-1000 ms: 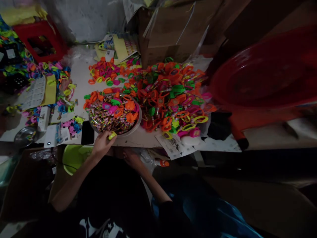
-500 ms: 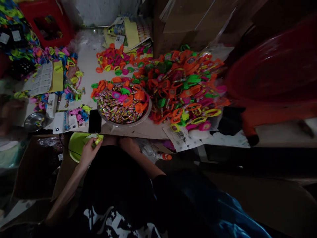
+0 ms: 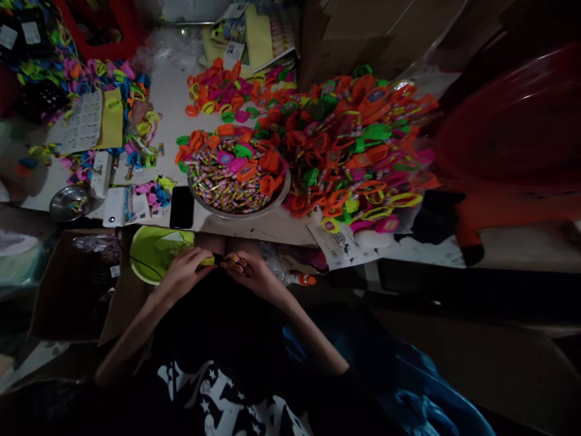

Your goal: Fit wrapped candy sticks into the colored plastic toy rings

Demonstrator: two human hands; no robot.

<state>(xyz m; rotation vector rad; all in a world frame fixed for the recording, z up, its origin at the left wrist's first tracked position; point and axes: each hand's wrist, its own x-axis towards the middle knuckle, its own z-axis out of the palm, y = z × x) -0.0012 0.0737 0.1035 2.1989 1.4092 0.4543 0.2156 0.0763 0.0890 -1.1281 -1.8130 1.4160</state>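
Just below the front edge of the table (image 3: 267,231), the two hands are near each other but apart. The left hand (image 3: 187,267) pinches a small yellow piece (image 3: 207,261) between thumb and fingers; the right hand (image 3: 258,274) is curled round a bunch of small patterned tubes (image 3: 236,264). A lime-green basin (image 3: 144,257) stands just beside the left hand, partly hidden by it. A drop seems the likeliest trouble: the tubes look loose, so if the right fingers slacken, one could slide out and be hard to find in this dim light. The yellow piece is gripped near the fingertips, and a bump between the hands could knock it free. Up on the table, a shallow bowl (image 3: 282,192) heaped with similar tubes sits close to the edge, beside a tall pile of toy watches (image 3: 358,160); a forearm catching its rim could spill the load.
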